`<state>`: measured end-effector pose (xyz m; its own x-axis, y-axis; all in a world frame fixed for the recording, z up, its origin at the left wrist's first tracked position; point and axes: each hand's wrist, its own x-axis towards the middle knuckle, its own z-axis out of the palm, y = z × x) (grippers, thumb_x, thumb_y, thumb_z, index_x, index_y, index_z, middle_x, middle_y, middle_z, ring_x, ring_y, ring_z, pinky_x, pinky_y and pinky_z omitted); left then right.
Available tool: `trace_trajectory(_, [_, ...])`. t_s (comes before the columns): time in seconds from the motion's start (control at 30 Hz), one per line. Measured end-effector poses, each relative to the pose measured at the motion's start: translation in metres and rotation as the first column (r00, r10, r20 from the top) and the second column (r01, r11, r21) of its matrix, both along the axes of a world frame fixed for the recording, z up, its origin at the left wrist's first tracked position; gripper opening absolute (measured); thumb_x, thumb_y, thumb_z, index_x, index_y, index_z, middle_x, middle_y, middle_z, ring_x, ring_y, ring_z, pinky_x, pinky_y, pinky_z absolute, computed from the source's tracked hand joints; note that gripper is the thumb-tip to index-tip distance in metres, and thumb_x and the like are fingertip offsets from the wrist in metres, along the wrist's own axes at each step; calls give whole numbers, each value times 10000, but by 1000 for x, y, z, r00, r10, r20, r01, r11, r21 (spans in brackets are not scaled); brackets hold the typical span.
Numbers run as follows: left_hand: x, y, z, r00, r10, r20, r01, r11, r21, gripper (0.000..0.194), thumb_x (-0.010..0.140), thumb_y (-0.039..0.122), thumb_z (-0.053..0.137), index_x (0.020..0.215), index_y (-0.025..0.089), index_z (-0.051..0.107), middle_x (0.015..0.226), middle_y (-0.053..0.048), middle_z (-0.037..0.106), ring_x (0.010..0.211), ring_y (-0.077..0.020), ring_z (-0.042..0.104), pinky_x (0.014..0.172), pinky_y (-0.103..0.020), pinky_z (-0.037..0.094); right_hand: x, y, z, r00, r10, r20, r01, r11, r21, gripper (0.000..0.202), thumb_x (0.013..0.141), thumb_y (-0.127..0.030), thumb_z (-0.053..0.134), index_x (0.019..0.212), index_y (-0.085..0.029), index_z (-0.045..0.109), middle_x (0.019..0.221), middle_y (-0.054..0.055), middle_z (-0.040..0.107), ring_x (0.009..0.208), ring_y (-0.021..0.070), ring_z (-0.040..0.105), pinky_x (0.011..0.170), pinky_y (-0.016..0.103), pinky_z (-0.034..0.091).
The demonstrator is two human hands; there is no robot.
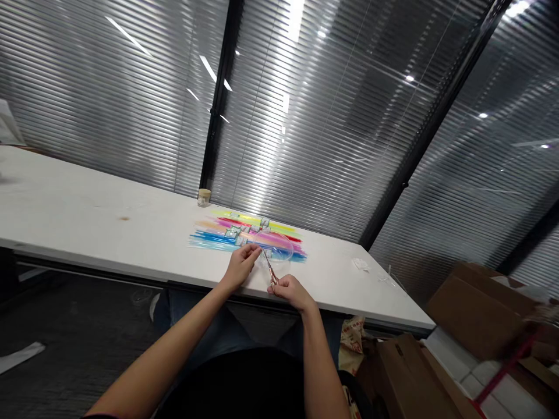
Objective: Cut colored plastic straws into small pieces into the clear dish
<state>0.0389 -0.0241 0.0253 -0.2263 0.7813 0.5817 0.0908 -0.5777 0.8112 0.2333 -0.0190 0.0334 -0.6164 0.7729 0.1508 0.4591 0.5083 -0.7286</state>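
1. Head view: at the far left, a white table (pixel 65 198) begins, with a partly seen white object (pixel 9 125) at its far edge. On the floor at the near left lies a white strip (pixel 21 356).
2. Further right, a small brownish stain (pixel 124 219) marks the tabletop.
3. Next, a small jar (pixel 204 198) with a tan lid stands upright at the far edge, close to the blinds (pixel 279 105) behind the table.
4. Right of the jar, thin coloured strips (pixel 279 237) lie spread flat, running roughly left to right: yellow, red and pink on the far side, blue on the near side. Small labels (pixel 233 232) sit across them.
5. Just near of the blue strips is the left hand (pixel 241 266), thumb and fingertips pinched together beside the scissor tips. Whatever is between them is too fine to make out.
6. A clear loop (pixel 292 249) shows against the strips, right of those fingertips; whether it touches the strips cannot be told.
7. Rose-gold scissors (pixel 273 274) come next, over the table's near part, blades pointing far and slightly left. How far the blades are parted cannot be told.
8. The right hand (pixel 294 291) grasps the scissors by their handles, at the table's near edge.
9. Toward the right end, a crumpled tissue (pixel 360 265) lies on the table, with clear scraps (pixel 388 278) further right.
10. Below the right end stand a printed bag (pixel 351 340) and cardboard boxes (pixel 483 311).
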Motion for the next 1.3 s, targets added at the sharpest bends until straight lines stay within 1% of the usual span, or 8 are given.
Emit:
trace_trajectory(0.17, [1, -1, 1, 999, -34, 1, 34, 999, 20, 311, 826, 485, 622, 816, 174, 616, 599, 56, 463, 457, -83, 403, 441, -221, 323, -2, -2, -2, 999, -51, -10, 52, 998, 40, 415, 789, -376, 549, 452, -196, 389, 477, -41, 320, 500, 107, 334, 518, 256, 230])
trace_trajectory(0.27, [1, -1, 0, 998, -55, -3, 55, 998, 43, 304, 835, 478, 622, 824, 174, 616, 607, 54, 474, 463, -82, 410, 448, -222, 329, -4, -6, -2, 996, -89, -17, 91, 993, 76, 333, 808, -305, 490, 496, -187, 473, 499, -25, 421, 525, 126, 414, 536, 252, 268])
trace_trajectory(0.47, [5, -2, 2, 997, -82, 9, 80, 989, 125, 273, 871, 451, 593, 829, 182, 579, 644, 41, 513, 558, -100, 500, 558, -235, 420, -12, -21, 3, 981, -180, -72, 190, 964, 183, 238, 831, -235, 455, 623, -186, 559, 715, 17, 593, 712, 165, 554, 643, 248, 360])
trace_trajectory(0.63, [14, -2, 6, 992, -101, 69, 89, 983, 162, 277, 882, 465, 573, 883, 190, 536, 671, 33, 551, 586, -112, 553, 574, -247, 467, -25, -32, 5, 939, -326, -113, 345, 894, 285, 178, 840, -250, 535, 674, -189, 533, 865, 45, 596, 812, 187, 557, 746, 274, 383])
trace_trajectory(0.87, [26, -15, 12, 984, -128, 127, 109, 984, 143, 276, 877, 464, 579, 896, 202, 495, 660, 50, 541, 542, -103, 575, 532, -235, 497, -37, -45, 8, 878, -473, -71, 466, 813, 349, 322, 902, -449, 542, 704, -196, 560, 924, 100, 607, 882, 254, 562, 666, 300, 348])
trace_trajectory(0.93, [29, -21, 15, 983, -140, 119, 124, 983, 137, 252, 893, 446, 563, 909, 205, 490, 711, 35, 575, 560, -102, 587, 539, -235, 508, -36, -47, 9, 887, -459, -49, 446, 826, 346, 333, 926, -476, 504, 760, -198, 581, 927, 104, 630, 895, 260, 572, 649, 296, 339])
trace_trajectory(1.07, [31, -28, 20, 986, -150, 78, 140, 982, 128, 210, 915, 411, 535, 903, 207, 489, 816, 6, 612, 598, -102, 598, 576, -253, 533, -32, -45, 9, 922, -388, 5, 369, 881, 296, 403, 938, -546, 459, 755, -201, 562, 781, 59, 648, 729, 214, 580, 586, 274, 303])
trace_trajectory(1.3, [24, -26, 21, 993, -109, -51, 115, 986, 117, 158, 925, 349, 512, 858, 206, 503, 758, 17, 595, 612, -112, 595, 601, -256, 516, -29, -38, 8, 949, -314, 38, 296, 924, 244, 488, 943, -571, 431, 639, -198, 513, 649, 7, 582, 615, 161, 496, 562, 257, 251])
